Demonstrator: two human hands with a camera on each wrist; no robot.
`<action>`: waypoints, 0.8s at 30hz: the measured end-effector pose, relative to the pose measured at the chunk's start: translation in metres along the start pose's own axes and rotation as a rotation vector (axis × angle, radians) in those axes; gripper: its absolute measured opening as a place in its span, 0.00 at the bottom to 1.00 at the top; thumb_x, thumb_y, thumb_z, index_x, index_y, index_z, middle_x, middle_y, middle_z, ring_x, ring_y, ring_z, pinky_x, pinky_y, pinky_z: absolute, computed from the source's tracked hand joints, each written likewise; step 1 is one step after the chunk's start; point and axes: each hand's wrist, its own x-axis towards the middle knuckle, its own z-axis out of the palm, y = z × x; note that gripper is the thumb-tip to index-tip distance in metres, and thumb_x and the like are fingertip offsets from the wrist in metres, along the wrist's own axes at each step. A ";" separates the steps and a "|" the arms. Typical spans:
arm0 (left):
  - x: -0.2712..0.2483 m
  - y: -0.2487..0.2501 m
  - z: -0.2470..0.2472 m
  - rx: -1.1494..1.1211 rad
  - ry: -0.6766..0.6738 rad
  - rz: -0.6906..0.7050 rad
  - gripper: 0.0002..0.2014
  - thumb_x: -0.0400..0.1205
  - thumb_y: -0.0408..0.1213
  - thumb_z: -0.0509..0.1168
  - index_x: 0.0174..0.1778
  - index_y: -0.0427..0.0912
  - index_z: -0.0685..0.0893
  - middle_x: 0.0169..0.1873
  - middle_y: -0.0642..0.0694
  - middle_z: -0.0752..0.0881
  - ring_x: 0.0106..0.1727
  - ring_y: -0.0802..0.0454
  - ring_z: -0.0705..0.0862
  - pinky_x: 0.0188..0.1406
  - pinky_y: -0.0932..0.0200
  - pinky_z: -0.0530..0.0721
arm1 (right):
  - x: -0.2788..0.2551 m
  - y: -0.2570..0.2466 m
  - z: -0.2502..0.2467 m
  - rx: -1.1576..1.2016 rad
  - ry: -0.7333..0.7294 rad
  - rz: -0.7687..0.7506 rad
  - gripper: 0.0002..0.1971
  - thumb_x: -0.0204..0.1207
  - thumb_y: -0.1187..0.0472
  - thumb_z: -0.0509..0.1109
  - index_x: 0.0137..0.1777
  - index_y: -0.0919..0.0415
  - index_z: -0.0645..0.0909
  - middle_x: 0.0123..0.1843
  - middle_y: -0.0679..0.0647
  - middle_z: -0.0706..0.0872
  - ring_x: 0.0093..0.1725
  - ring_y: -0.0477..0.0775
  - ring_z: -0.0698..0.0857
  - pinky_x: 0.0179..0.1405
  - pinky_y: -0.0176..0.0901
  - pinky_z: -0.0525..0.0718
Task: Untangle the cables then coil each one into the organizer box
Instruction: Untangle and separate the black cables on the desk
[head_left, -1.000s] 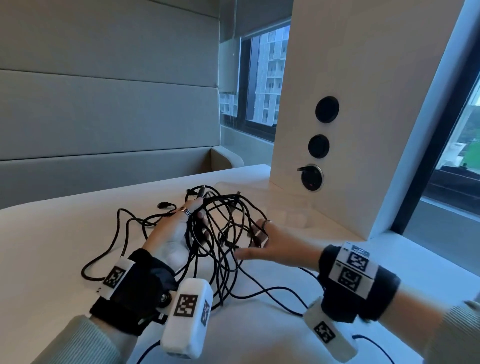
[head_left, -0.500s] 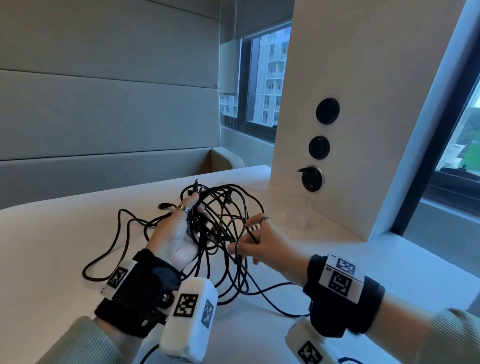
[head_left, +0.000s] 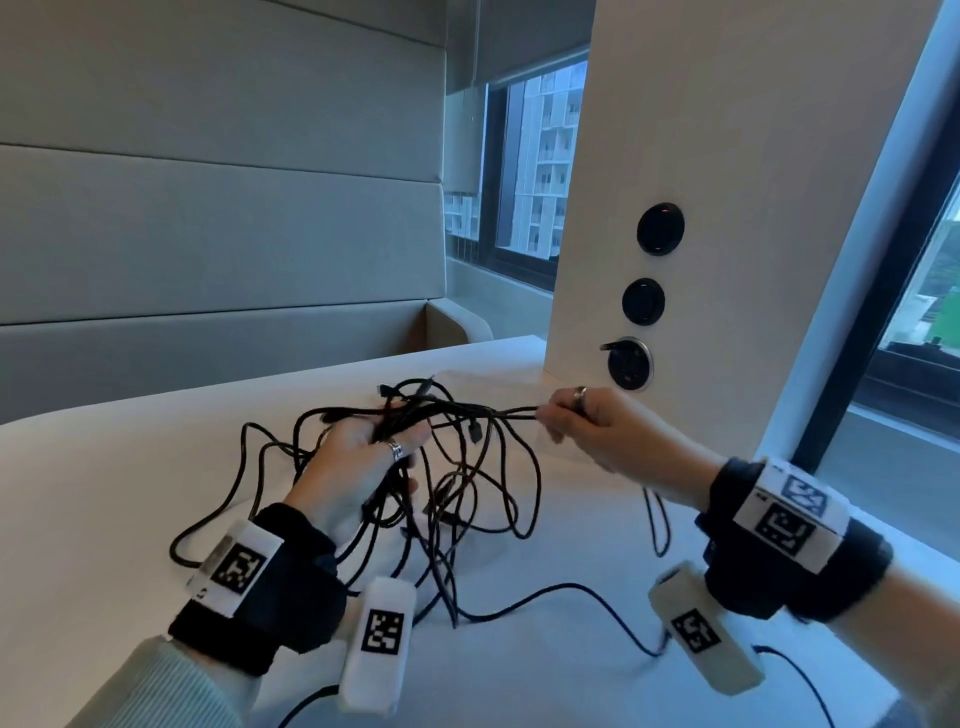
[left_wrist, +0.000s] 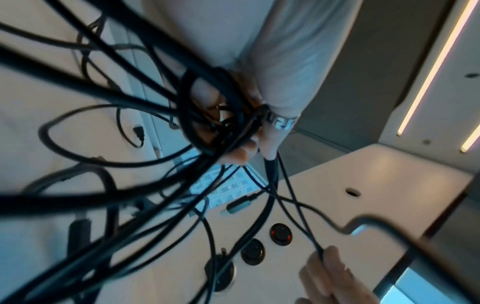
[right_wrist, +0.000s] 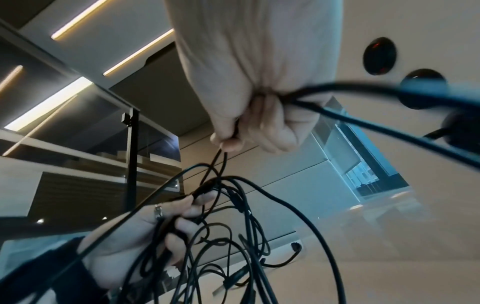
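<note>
A tangle of black cables (head_left: 447, 483) hangs above the white table (head_left: 104, 493), with loops trailing down onto it. My left hand (head_left: 363, 457) grips the knotted middle of the bundle (left_wrist: 221, 123), fingers curled round several strands. My right hand (head_left: 587, 426) pinches a pair of strands (head_left: 511, 413) and holds them stretched taut to the right of the bundle. In the right wrist view the pinch (right_wrist: 228, 137) is plain, with the left hand (right_wrist: 155, 226) and cables (right_wrist: 233, 236) below. No organizer box is in view.
A white pillar (head_left: 701, 182) with three round black sockets (head_left: 643, 301) stands just behind my right hand. One cable end (head_left: 571, 590) trails across the table toward the near right edge. A padded grey wall (head_left: 208, 234) lies beyond the table, windows to the right.
My right hand closed on strands in the bundle and pulled them out to the right. My left hand raised the tangle and closed its fingers round it.
</note>
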 end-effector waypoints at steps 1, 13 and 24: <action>0.001 -0.001 -0.001 0.062 -0.011 0.018 0.03 0.79 0.31 0.66 0.41 0.40 0.85 0.30 0.45 0.74 0.31 0.55 0.74 0.20 0.65 0.81 | -0.002 0.002 -0.007 -0.017 0.011 -0.008 0.17 0.83 0.52 0.58 0.32 0.56 0.72 0.16 0.41 0.68 0.17 0.42 0.64 0.20 0.29 0.61; 0.012 0.007 -0.034 0.194 0.020 0.108 0.05 0.81 0.33 0.64 0.42 0.41 0.85 0.35 0.39 0.79 0.29 0.53 0.78 0.23 0.67 0.78 | -0.015 0.037 -0.045 0.241 0.359 0.196 0.18 0.83 0.53 0.59 0.32 0.58 0.67 0.20 0.42 0.61 0.16 0.40 0.59 0.15 0.31 0.58; 0.019 0.004 -0.051 0.300 0.047 0.146 0.05 0.80 0.36 0.66 0.40 0.40 0.82 0.32 0.44 0.82 0.24 0.54 0.83 0.30 0.60 0.77 | -0.018 0.073 -0.058 0.100 0.377 0.469 0.18 0.83 0.51 0.58 0.33 0.59 0.70 0.24 0.48 0.66 0.20 0.47 0.62 0.16 0.34 0.60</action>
